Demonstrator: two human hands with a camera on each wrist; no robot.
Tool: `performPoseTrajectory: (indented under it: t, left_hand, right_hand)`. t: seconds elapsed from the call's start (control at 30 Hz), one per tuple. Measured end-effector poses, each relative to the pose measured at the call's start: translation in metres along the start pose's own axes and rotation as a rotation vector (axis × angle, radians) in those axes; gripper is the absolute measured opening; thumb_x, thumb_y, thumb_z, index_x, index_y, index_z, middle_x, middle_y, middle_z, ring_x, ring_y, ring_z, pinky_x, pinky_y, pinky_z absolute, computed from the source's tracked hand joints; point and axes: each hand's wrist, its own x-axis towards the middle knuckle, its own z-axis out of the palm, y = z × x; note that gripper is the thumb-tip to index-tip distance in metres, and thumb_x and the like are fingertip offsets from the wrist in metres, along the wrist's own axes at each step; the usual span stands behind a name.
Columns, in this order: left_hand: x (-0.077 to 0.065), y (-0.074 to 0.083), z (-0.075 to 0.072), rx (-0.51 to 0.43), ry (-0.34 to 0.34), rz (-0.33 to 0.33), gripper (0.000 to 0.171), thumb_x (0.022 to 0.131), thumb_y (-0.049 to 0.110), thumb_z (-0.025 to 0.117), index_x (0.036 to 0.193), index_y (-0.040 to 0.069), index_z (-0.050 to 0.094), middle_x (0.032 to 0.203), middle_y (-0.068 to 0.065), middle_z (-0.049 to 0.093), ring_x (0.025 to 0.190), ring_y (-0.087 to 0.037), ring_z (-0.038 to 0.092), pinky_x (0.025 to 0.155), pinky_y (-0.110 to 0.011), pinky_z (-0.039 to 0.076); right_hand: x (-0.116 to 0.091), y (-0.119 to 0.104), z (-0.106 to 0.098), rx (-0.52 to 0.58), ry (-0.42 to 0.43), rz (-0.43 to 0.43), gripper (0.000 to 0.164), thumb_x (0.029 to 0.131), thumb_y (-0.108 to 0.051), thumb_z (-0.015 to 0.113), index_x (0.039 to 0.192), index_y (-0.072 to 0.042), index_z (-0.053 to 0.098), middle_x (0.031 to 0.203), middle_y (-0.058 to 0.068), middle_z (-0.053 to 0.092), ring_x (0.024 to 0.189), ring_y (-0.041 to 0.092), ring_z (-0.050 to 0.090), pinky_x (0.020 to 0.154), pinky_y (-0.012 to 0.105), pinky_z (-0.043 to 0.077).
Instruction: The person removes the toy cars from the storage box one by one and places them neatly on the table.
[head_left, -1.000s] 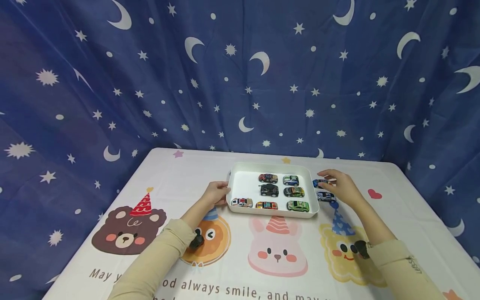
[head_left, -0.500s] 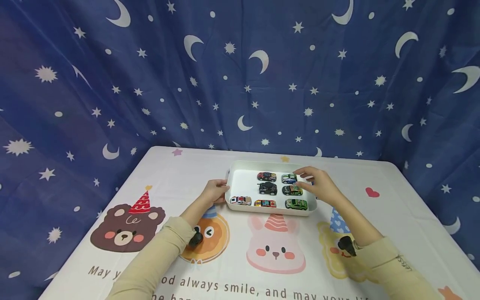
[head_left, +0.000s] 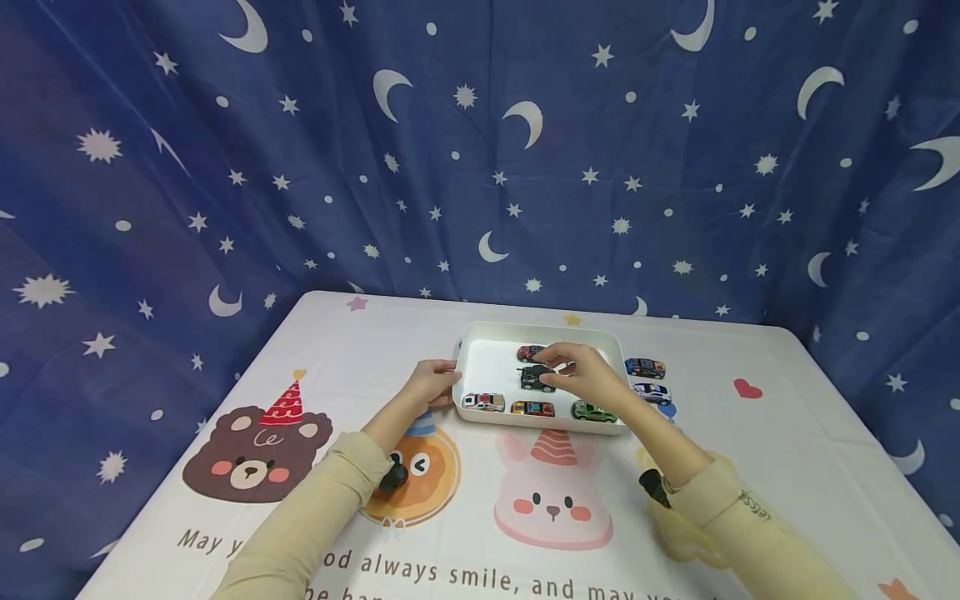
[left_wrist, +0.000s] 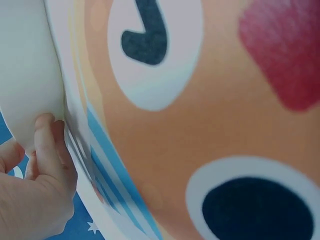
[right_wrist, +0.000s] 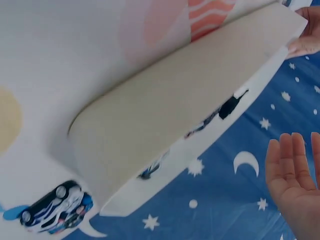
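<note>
A white tray [head_left: 540, 423] holds several small toy cars. My left hand [head_left: 431, 383] grips its left end, with fingers and thumb on the wall in the left wrist view. My right hand [head_left: 588, 379] hovers over the tray, fingertips close to a black toy car [head_left: 531, 379] and a dark red one [head_left: 528, 353] behind it. In the right wrist view the fingers of this hand [right_wrist: 296, 172] are extended and hold nothing. Along the tray's front lie a white car [head_left: 483, 402], an orange-red car [head_left: 533, 408] and a green car [head_left: 592, 412]. My right hand hides the other cars.
Just right of the tray, a dark blue toy car [head_left: 646, 367] and a white and blue one [head_left: 652, 393] stand on the cartoon-printed tablecloth [head_left: 450, 567]. A blue curtain [head_left: 480, 167] with moons and stars hangs behind the table.
My right hand has moved left, from above the two cars outside the tray, across the tray's right column, to the black car. My left hand has stayed on the tray.
</note>
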Motion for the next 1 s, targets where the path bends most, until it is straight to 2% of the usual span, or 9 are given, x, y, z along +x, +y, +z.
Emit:
performPoseTrajectory:
  t: [0.27, 0.37, 0.57, 0.77, 1.0]
  left_hand:
    - [-0.001, 0.0, 0.002, 0.001, 0.004, 0.008, 0.04, 0.094, 0.01, 0.056, 0.133, 0.002, 0.05, 0.117, -0.016, 0.057, 0.077, -0.013, 0.062, 0.069, -0.025, 0.06]
    - [-0.002, 0.001, 0.003, -0.005, -0.001, 0.015, 0.04, 0.094, 0.009, 0.056, 0.132, 0.001, 0.051, 0.116, -0.016, 0.058, 0.078, -0.014, 0.062, 0.07, -0.026, 0.06]
    - [-0.002, 0.001, 0.004, 0.001, -0.001, 0.013, 0.041, 0.093, 0.009, 0.057, 0.133, 0.001, 0.05, 0.117, -0.017, 0.058, 0.08, -0.015, 0.063, 0.072, -0.027, 0.06]
    - [-0.002, -0.001, 0.001, -0.004, 0.001, 0.017, 0.04, 0.094, 0.008, 0.055, 0.132, -0.001, 0.05, 0.121, -0.02, 0.058, 0.08, -0.014, 0.064, 0.071, -0.028, 0.06]
    - [0.0, 0.001, -0.001, 0.024, -0.01, 0.029, 0.04, 0.095, 0.01, 0.055, 0.133, 0.0, 0.049, 0.118, -0.017, 0.058, 0.077, -0.011, 0.062, 0.07, -0.025, 0.06]
  right_hand:
    - [0.013, -0.006, 0.018, 0.02, -0.068, 0.031, 0.029, 0.086, -0.005, 0.066, 0.113, 0.003, 0.063, 0.118, 0.021, 0.062, 0.103, 0.036, 0.06, 0.087, 0.043, 0.055]
    - [0.02, -0.005, 0.025, 0.013, -0.099, 0.013, 0.027, 0.085, -0.004, 0.067, 0.111, 0.003, 0.063, 0.116, 0.021, 0.062, 0.101, 0.036, 0.061, 0.083, 0.039, 0.056]
    - [0.032, -0.002, 0.04, -0.036, -0.184, -0.032, 0.029, 0.086, -0.005, 0.067, 0.113, 0.005, 0.061, 0.111, 0.022, 0.063, 0.099, 0.035, 0.061, 0.078, 0.033, 0.056]
    - [0.043, -0.003, 0.055, -0.111, -0.235, -0.022, 0.03, 0.086, -0.008, 0.067, 0.114, 0.002, 0.063, 0.113, 0.017, 0.066, 0.101, 0.03, 0.061, 0.082, 0.035, 0.055]
    - [0.05, 0.0, 0.064, -0.159, -0.253, 0.017, 0.028, 0.084, -0.009, 0.068, 0.111, 0.0, 0.065, 0.107, 0.014, 0.068, 0.099, 0.027, 0.063, 0.084, 0.035, 0.055]
